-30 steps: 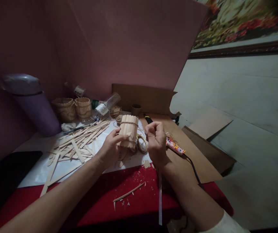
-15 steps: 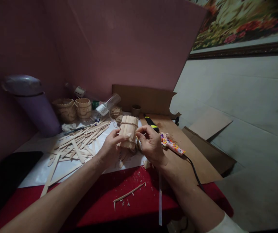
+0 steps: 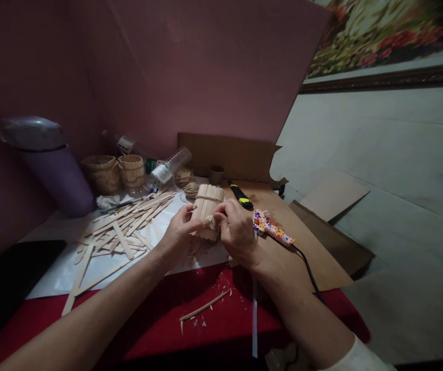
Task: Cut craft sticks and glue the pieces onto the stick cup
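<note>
A small cup made of upright wooden craft sticks (image 3: 206, 206) is held over the front of the white sheet, with a band of twine round its upper part. My left hand (image 3: 182, 226) grips it from the left, thumb across the front. Close against its lower right side, my right hand (image 3: 236, 226) has thumb and forefinger pinched together. A small pale piece (image 3: 210, 219) shows on the cup's front by those fingertips. Whatever the right fingers pinch is too small and hidden to make out.
Loose craft sticks (image 3: 124, 232) lie piled at left. Behind stand two decorated cups (image 3: 131, 172), plastic bottles (image 3: 170, 165) and twine balls (image 3: 184, 178). On the cardboard at right are a black-and-yellow cutter (image 3: 240, 195) and a flowered glue gun (image 3: 271, 229) with a cord. A purple tumbler (image 3: 59, 175) leans far left.
My right hand has moved left onto the cup's lower front, its fingertips now by the pale piece. The cup has shifted slightly right in my left hand.
</note>
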The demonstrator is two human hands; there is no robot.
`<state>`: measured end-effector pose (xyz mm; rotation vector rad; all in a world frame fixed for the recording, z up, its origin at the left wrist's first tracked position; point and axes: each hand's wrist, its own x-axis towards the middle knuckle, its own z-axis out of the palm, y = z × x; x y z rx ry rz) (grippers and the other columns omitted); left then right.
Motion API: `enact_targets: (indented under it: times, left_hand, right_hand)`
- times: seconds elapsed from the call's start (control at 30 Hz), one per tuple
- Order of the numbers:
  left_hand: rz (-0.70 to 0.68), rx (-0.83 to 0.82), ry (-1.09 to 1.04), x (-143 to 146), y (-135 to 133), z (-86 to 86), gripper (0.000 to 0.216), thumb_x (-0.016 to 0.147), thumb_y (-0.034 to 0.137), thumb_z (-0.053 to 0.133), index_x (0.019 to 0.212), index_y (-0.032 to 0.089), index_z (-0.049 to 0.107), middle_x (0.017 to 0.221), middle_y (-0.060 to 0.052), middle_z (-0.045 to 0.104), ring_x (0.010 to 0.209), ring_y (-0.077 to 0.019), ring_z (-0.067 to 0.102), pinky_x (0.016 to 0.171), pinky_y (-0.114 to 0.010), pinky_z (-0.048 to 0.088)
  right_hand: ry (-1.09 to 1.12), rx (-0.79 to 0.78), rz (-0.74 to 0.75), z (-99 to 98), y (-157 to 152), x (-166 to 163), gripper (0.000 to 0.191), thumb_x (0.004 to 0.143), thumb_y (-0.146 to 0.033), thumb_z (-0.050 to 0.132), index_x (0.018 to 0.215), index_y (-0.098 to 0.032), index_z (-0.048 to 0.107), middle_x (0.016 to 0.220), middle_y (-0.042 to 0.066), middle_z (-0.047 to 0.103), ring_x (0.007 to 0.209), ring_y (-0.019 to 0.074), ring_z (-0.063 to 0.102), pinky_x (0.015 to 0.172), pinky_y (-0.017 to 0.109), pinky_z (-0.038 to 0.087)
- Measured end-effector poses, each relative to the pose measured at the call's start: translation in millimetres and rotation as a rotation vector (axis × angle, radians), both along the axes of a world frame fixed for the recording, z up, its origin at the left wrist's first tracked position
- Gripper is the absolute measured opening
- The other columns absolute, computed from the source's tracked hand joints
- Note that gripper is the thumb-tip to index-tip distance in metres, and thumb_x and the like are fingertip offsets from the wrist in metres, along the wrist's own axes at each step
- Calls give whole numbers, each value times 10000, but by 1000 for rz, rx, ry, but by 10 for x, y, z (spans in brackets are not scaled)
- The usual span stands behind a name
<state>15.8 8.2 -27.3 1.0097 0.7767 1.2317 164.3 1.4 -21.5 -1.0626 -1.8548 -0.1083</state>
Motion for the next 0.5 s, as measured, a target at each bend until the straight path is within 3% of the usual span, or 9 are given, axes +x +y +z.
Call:
enact_targets:
  times: [0.2, 0.4, 0.5]
  left_hand:
    - [6, -100, -76, 11, -19, 57, 471, 610, 212, 730, 1041, 133, 556, 891, -68, 664, 775, -194, 622, 685, -311, 497]
    - [-65, -149, -151, -37, -9, 93, 342, 639, 226, 707, 938, 121, 578, 832, -95, 665, 724, -210, 629, 652, -335, 524]
    - [-81, -170, -173, -57, -1, 90, 317, 667, 220, 674, 954, 107, 603, 824, -98, 666, 717, -208, 628, 658, -337, 536]
  right_hand:
    - [314, -4, -9, -64, 24, 36, 102, 935, -224, 419, 838, -215, 448, 698, -26, 475, 585, 126, 435, 550, 269, 325]
    - [842, 108, 222, 103, -8, 110, 228, 987, -368, 415, 806, -234, 377, 679, -54, 350, 515, 86, 339, 453, 215, 271]
    - [977, 151, 270, 191, -3, 168, 275, 975, -391, 453, 776, -243, 333, 638, -77, 278, 452, 71, 244, 404, 199, 197]
